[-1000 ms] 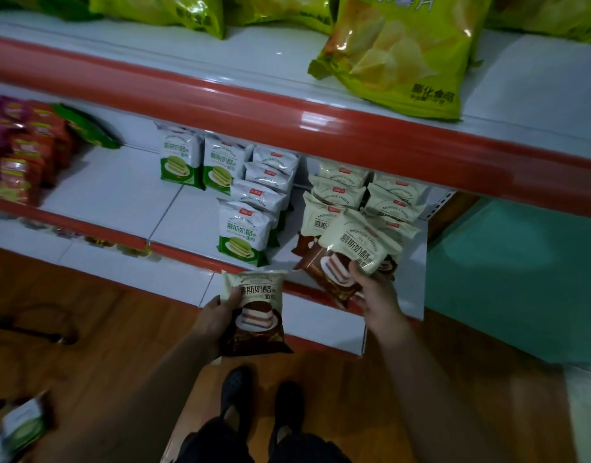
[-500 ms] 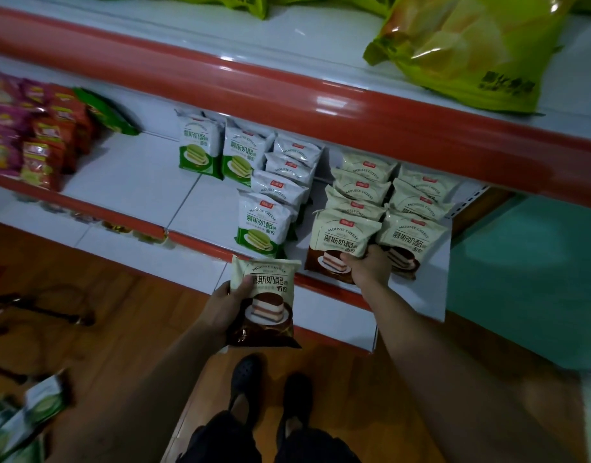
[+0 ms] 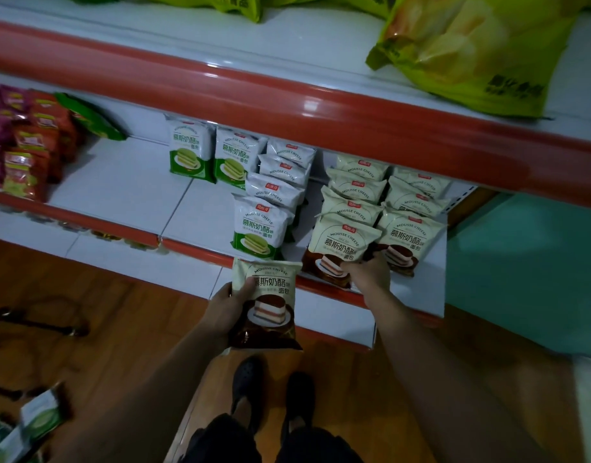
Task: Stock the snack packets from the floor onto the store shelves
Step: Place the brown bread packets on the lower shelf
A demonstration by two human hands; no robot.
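While the upper shelf (image 3: 287, 45) with its big yellow-green chip bags (image 3: 471, 55) juts over everything, the work is on the lower shelf (image 3: 127, 182), where green mousse-cheese packets (image 3: 259, 228) stand in a column beside two columns of brown ones. On the wooden floor at lower left, a few green packets (image 3: 37, 419) lie unshelved, so the job looks well short of done. The right hand (image 3: 369, 272) pinches the bottom edge of the front brown packet (image 3: 341, 248) in the left brown column, fingers closed on it, seating it at the shelf lip just beside the neighbouring front packet (image 3: 407, 242). The left hand (image 3: 229, 310) wraps the side of a spare brown packet (image 3: 265, 302), held below the shelf edge. To finish this step well, the person should probably square the front packet upright, face forward, leaning back against the packets behind so it cannot slide off, then release before feeding in the spare.
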